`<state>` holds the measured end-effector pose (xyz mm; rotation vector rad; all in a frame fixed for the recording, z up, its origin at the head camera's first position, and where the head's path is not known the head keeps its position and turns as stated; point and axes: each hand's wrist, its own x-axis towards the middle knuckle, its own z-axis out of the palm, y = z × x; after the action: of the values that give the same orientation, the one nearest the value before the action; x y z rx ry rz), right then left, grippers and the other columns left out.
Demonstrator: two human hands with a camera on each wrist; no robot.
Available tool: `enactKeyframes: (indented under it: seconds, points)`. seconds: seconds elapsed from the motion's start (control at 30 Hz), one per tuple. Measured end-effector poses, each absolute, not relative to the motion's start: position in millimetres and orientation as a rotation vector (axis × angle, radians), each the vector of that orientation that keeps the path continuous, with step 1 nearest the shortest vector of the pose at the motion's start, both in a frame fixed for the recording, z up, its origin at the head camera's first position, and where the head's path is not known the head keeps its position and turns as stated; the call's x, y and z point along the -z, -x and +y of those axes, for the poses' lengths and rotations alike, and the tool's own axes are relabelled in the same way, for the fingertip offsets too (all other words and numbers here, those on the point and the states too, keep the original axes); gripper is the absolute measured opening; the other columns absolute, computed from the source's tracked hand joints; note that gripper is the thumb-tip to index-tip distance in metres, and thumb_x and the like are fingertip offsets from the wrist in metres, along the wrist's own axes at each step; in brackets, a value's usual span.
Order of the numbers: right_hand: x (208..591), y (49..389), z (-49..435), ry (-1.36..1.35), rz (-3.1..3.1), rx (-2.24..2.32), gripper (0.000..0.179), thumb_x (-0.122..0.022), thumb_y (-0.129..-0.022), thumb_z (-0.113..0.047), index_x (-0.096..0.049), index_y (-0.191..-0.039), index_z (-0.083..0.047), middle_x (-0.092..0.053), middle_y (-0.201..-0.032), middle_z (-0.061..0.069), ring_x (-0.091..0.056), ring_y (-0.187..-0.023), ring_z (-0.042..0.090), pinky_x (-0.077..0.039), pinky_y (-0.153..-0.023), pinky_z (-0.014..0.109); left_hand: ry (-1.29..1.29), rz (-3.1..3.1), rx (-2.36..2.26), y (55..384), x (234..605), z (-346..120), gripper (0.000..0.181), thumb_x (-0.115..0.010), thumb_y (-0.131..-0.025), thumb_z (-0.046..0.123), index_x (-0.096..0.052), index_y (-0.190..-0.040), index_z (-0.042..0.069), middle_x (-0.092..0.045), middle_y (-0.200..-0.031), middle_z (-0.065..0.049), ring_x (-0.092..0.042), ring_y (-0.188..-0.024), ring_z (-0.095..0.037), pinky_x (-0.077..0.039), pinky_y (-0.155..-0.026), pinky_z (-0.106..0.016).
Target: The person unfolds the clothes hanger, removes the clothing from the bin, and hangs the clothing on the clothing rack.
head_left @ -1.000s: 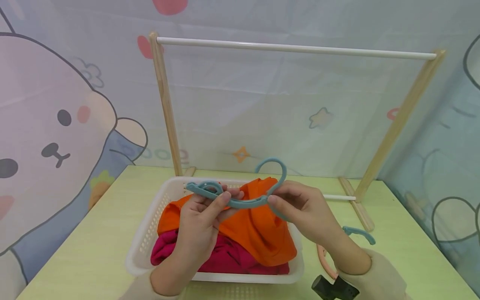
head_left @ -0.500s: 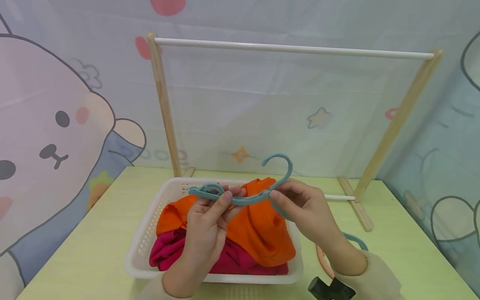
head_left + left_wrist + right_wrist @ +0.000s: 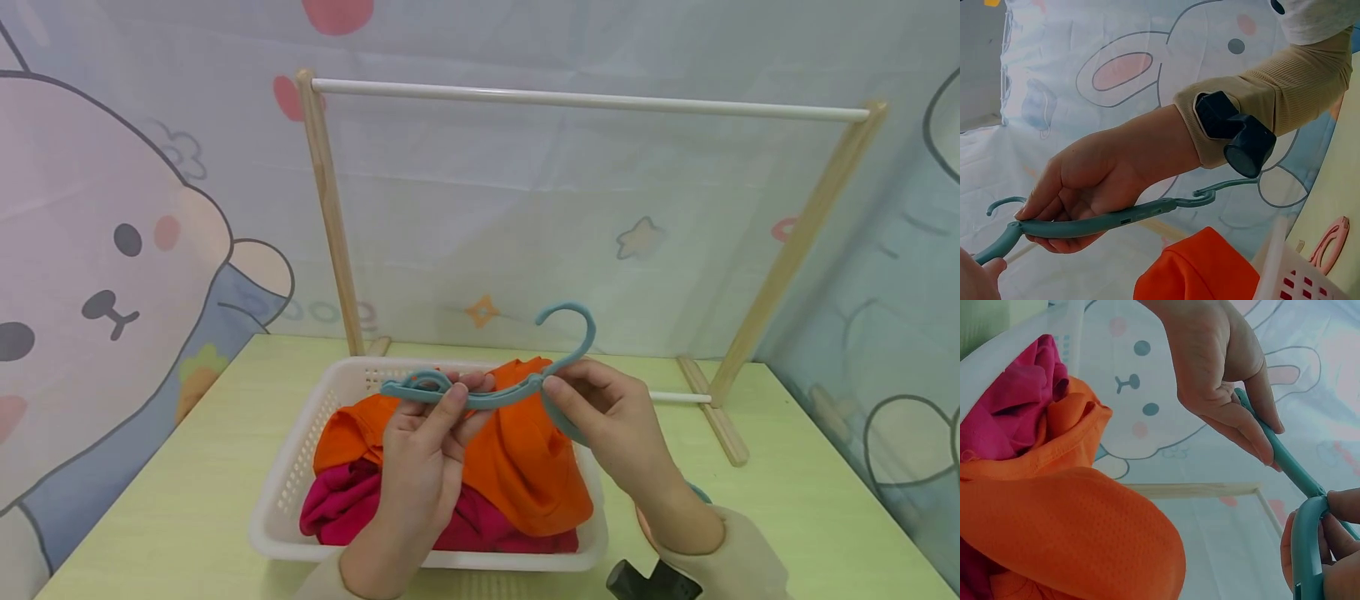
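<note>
A light blue folding hanger is held over the laundry basket, with its hook pointing up and its far arm bent down at the central joint. My left hand pinches the left arm between thumb and fingers. At the joint, just below the hook, my right hand grips the hanger with thumb and fingertips. In the right wrist view the bent arm of the hanger hangs down beside my right fingers. An orange garment and a magenta garment lie crumpled in the white basket below.
A garment rack with a white top rail and wooden posts stands behind the basket. A pink hanger lies on the table to the basket's right. Part of another blue hanger shows behind my right forearm.
The hanger's hook has turned and shifted to the right, so its opening now faces left. My left hand has slid slightly right, and the right forearm now covers more of the hangers on the table.
</note>
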<state>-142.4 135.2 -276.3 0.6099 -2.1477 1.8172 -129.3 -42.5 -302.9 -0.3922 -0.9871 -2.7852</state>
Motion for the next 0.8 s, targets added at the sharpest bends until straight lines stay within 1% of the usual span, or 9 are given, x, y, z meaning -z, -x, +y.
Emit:
enactKeyframes:
  seconds: [0.23, 0.4, 0.6, 0.8]
  points:
    - [277.5, 142.4, 133.5, -0.578, -2.125, -1.84, 0.016, -0.065, -0.092, -0.007, -0.066, -0.1, 0.007, -0.067, -0.085, -0.005, -0.059, -0.074, 0.014, -0.052, -0.068, 0.024, 0.408, -0.978, 2.773, 129.0, 302.7, -40.6, 0.014, -0.054, -0.097, 0.0, -0.064, -0.1, 0.008, -0.073, -0.095, -0.005, -0.07, -0.095, -0.019, -0.053, -0.086, -0.035]
    - [277.5, 142.6, 133.3, -0.595, -2.138, -1.862, 0.017, -0.064, -0.092, -0.006, -0.065, -0.102, 0.008, -0.067, -0.086, -0.005, -0.059, -0.077, 0.014, -0.052, -0.071, 0.024, 0.38, -0.982, 2.781, 129.0, 302.7, -40.9, 0.013, -0.054, -0.097, 0.0, -0.064, -0.1, 0.008, -0.073, -0.095, -0.005, -0.07, -0.096, -0.019, -0.053, -0.086, -0.035]
    - [280.9, 146.2, 135.4, -0.654, -2.19, -1.87, 0.02, -0.066, -0.092, -0.009, -0.066, -0.107, 0.004, -0.065, -0.083, -0.005, -0.056, -0.072, 0.013, -0.05, -0.067, 0.023, 0.362, -1.001, 2.781, 128.7, 302.7, -41.1, 0.013, -0.054, -0.096, -0.001, -0.064, -0.099, 0.008, -0.073, -0.096, -0.005, -0.07, -0.097, -0.02, -0.053, -0.086, -0.034]
    - [280.9, 145.7, 135.6, -0.671, -2.199, -1.845, 0.021, -0.066, -0.092, -0.009, -0.066, -0.107, 0.005, -0.068, -0.082, -0.004, -0.064, -0.076, 0.014, -0.055, -0.073, 0.025, 0.368, -1.026, 2.768, 127.9, 303.5, -40.9, 0.013, -0.055, -0.096, -0.001, -0.065, -0.098, 0.008, -0.073, -0.096, -0.004, -0.07, -0.097, -0.02, -0.053, -0.086, -0.035]
